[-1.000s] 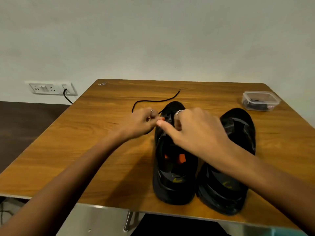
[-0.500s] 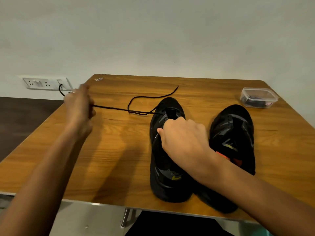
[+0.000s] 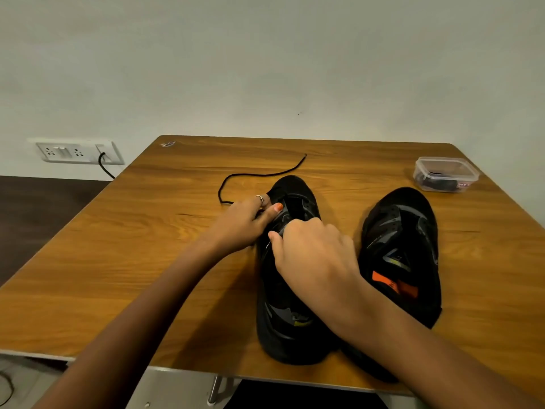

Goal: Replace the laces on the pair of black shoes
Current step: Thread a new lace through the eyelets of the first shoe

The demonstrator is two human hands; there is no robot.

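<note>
Both hands work at the left shoe's eyelets.
Left hand point(image 3: 244, 222) fingers pinch the black lace point(image 3: 259, 176); right hand point(image 3: 312, 252) fingers curl on the left shoe point(image 3: 283, 320). The right shoe point(image 3: 404, 231) stands beside it on the counter point(image 3: 118, 261).

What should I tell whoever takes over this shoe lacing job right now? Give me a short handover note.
Left hand: at the toe-end eyelets of the left black sneaker, fingers curled at the thin black lace; the actual pinch is hidden.
Right hand: gripping that sneaker's upper near the tongue, steadying it.
The lace's free end trails across the wooden table beyond the toe.
The right black sneaker stands beside it, with no lace visible in its eyelets.
A clear plastic lidded box holding something dark sits at the far right corner.
Done: lacing started low on the left sneaker.
Left: finish that sneaker, then lace the right one.
</note>
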